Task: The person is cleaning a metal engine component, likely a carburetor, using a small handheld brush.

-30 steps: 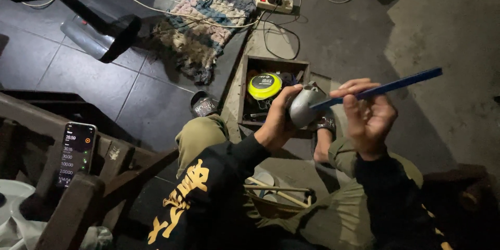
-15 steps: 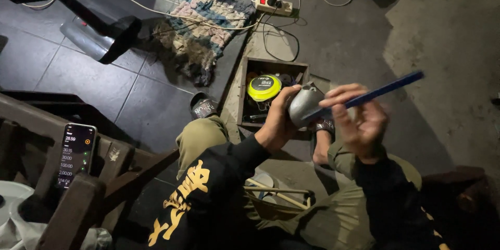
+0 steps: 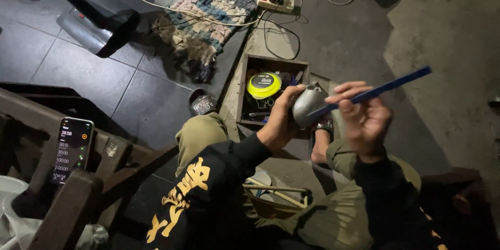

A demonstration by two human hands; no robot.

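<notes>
Left hand [image 3: 278,125] clasps a grey metal piece [image 3: 308,105] above the wooden toolbox [image 3: 245,91]; right hand [image 3: 364,117] grasps a blue file [image 3: 377,91] against it. Filing apparently under way, finish indiscernible.

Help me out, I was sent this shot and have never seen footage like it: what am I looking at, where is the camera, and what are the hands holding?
The camera sits on a person's head and looks down at their own lap and hands; no machine is involved. The person sits on a dark floor, knees bent. The left hand grips a small rounded grey metal piece. The right hand holds a long blue stick-like tool with its tip against that piece. Beyond the hands stands an open wooden box with a yellow round reel inside. Farther off lie a patchwork rug and a power strip. At left, a lit phone leans on wooden framing.
</notes>
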